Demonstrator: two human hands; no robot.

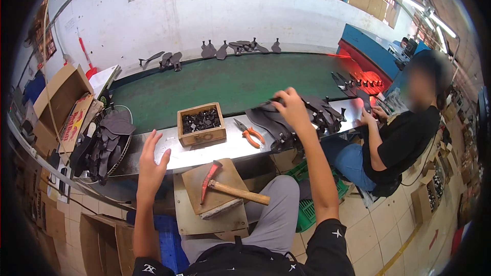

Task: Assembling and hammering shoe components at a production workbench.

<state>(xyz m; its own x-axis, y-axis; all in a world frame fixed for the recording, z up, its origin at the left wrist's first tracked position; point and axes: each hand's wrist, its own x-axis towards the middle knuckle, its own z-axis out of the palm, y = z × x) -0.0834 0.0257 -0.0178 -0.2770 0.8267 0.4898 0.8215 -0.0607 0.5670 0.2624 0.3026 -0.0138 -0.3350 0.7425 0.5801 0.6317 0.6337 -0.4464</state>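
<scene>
Pickup apparently in hand: dark flat piece [268, 119] pinched by right hand [291, 108], dark pile [327, 115] alongside; left hand [150, 163] held empty, fingers spread; clean lift seemingly needed.

Mid-frame, a box [204, 138] stands on the ledge [166, 150], small parts [200, 120] inside it. Right of it lie pliers [250, 135], then a pile of shoe pieces [275, 123]; at frame left, a basket [126, 149]. Behind the box — across the upper middle — stretches a belt [220, 84]. Lower centre, a hammer [238, 192] rests on a block [230, 172].
</scene>
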